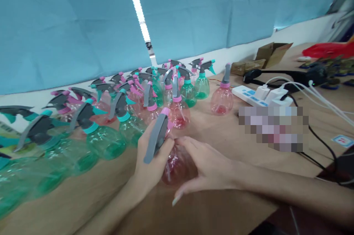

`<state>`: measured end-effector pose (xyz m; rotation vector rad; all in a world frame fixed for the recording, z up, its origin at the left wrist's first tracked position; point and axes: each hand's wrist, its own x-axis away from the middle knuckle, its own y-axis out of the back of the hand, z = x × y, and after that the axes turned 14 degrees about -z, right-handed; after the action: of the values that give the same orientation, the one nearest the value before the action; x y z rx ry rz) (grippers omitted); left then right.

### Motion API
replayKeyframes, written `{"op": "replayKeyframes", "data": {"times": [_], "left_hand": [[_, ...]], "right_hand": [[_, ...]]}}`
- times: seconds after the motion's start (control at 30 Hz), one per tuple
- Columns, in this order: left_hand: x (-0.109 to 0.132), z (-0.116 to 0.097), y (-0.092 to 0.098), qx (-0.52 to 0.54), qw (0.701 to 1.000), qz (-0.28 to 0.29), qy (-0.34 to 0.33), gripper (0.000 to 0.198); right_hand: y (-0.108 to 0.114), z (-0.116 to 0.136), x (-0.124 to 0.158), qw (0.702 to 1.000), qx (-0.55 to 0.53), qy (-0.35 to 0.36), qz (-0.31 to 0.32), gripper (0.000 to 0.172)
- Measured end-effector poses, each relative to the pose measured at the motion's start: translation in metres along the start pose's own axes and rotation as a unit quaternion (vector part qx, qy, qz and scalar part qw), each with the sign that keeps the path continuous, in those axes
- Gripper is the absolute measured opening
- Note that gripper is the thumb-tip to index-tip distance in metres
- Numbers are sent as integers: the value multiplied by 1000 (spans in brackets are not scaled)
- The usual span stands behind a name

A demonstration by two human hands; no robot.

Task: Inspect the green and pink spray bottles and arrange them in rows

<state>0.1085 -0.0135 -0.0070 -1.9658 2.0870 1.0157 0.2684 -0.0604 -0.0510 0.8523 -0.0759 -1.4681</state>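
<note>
A clear pink spray bottle (177, 170) stands on the brown tabletop right in front of me, topped by a grey and pink trigger head (157, 135). My left hand (148, 168) is closed round the bottle's neck, just below the head. From the other side my right hand (214, 166) grips the round body, fingers on its shoulder and thumb low along the near side. The collar is hidden behind my fingers. Just beyond it is another pink spray bottle (179, 115). A green spray bottle (106, 142) with a turquoise collar sits to the left.
Several more pink and green spray bottles crowd the left and back. One pink bottle (222, 100) stands apart, beside a white power strip (249, 96) with plugged chargers and cables. Black headphones (293, 76) and an open cardboard box (272, 55) lie behind. Blue sheeting (188, 10) covers the wall.
</note>
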Motion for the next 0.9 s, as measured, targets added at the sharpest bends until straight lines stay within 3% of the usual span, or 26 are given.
{"op": "replayKeyframes", "data": {"times": [0.1, 0.2, 0.33, 0.5, 0.6, 0.9], "left_hand": [[-3, 4, -22, 23, 999, -32, -11, 12], [-7, 3, -42, 36, 999, -25, -23, 18], [-14, -6, -65, 60, 997, 24, -30, 26], [-22, -8, -84, 46, 994, 82, -52, 65], [-15, 6, -83, 38, 992, 118, -35, 62], [22, 44, -49, -65, 991, 114, -34, 34]], "right_hand": [[5, -1, 2, 999, 22, -15, -42, 76], [11, -9, 5, 997, 36, -1, -73, 79], [25, -24, 15, 994, 48, 5, -95, 77], [50, -38, 20, 992, 61, 8, -111, 64], [63, -49, 16, 989, 86, -11, -116, 67], [75, -98, -23, 964, 197, 25, -175, 63]]}}
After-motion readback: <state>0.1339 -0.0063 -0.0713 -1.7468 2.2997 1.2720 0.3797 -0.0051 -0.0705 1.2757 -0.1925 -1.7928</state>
